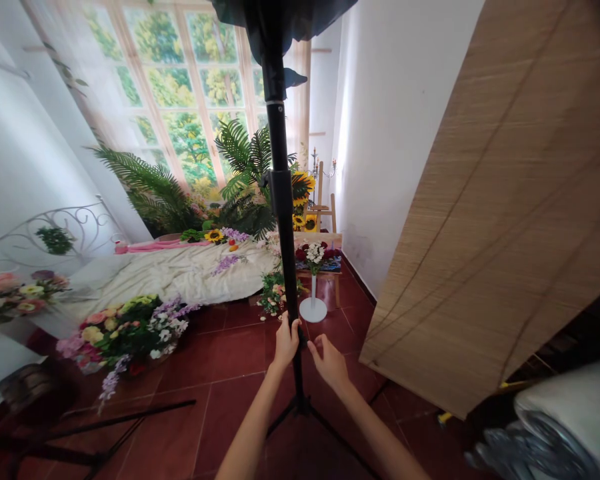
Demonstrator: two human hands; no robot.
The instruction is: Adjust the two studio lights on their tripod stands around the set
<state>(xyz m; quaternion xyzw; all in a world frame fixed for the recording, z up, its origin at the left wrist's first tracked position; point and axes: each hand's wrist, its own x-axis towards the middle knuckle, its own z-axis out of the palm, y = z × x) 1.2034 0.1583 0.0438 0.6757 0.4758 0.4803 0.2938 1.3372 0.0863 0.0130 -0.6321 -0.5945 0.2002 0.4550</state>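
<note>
A black light stand (286, 233) rises upright through the middle of the view, its tripod legs spread on the floor. My left hand (285, 343) is wrapped around the lower part of its pole. Just right of the pole is my right hand (329, 361), fingers curled and slightly apart, with nothing visible in them. Its fingertips are close to a small dark knob (302, 339) on the pole. The dark head (285, 17) of the stand is cut off by the top edge.
Beyond the stand are a bed (180, 273) with a cream cover, flower bunches (125, 333), palm leaves (245, 160) and a white round-based stand (313, 309). A bamboo blind (480, 233) hangs on the right. Black stand legs (95, 457) lie across the tiled floor (230, 353) at lower left.
</note>
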